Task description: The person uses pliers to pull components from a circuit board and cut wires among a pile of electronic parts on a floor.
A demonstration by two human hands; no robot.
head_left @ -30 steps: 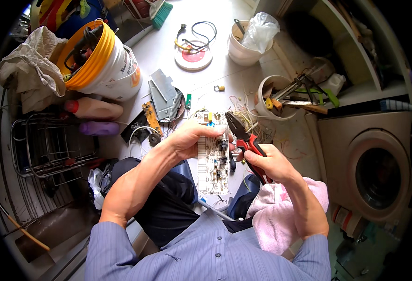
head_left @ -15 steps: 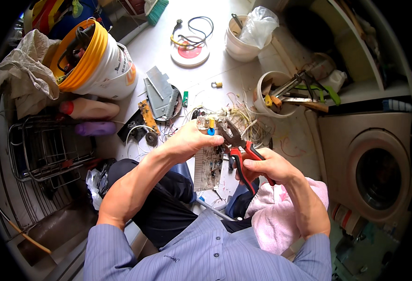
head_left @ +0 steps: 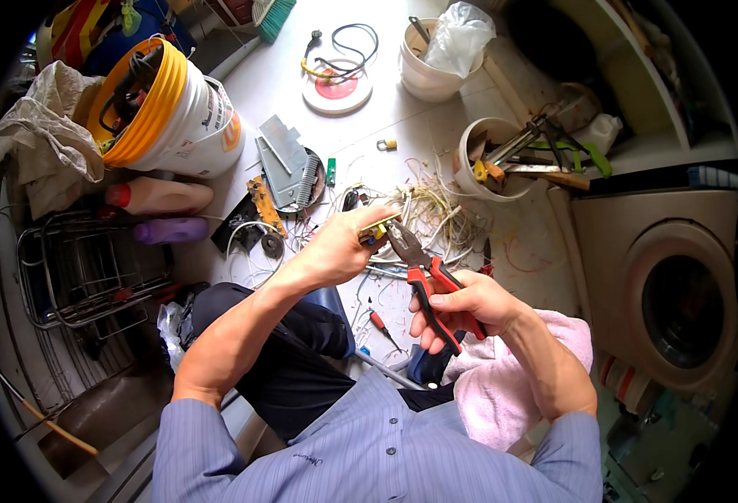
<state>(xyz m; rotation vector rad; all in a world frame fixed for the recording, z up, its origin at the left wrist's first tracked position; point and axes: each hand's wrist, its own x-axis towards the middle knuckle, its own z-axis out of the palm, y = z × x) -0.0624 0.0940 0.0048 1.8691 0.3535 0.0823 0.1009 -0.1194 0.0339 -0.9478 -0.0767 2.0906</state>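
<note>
My left hand (head_left: 344,246) is closed on a circuit board (head_left: 381,224), which is tilted so that mostly its thin edge shows. Yellow parts peek out under the board beside my fingers. In my right hand (head_left: 473,303) are combination pliers (head_left: 420,270) with red and black handles. Their dark jaws reach up to the board's right end; whether they bite on it I cannot tell. A screwdriver (head_left: 379,322) with a red handle lies on the floor below my hands. Beyond them spreads a tangle of pale wires (head_left: 440,214).
A white bucket (head_left: 480,159) of tools stands right, near a washing machine (head_left: 574,251). At left are a yellow-rimmed bucket (head_left: 210,126), bottles (head_left: 172,230) and a wire rack (head_left: 84,268). Metal plates (head_left: 278,159), a padlock (head_left: 388,145) and a coiled cable (head_left: 369,38) lie ahead. A pink towel (head_left: 503,386) covers my right side.
The circuit board has turned from showing its broad face to nearly edge-on, uncovering the screwdriver on the floor. The pliers have shifted slightly left, and my right hand's fingers have loosened a little.
</note>
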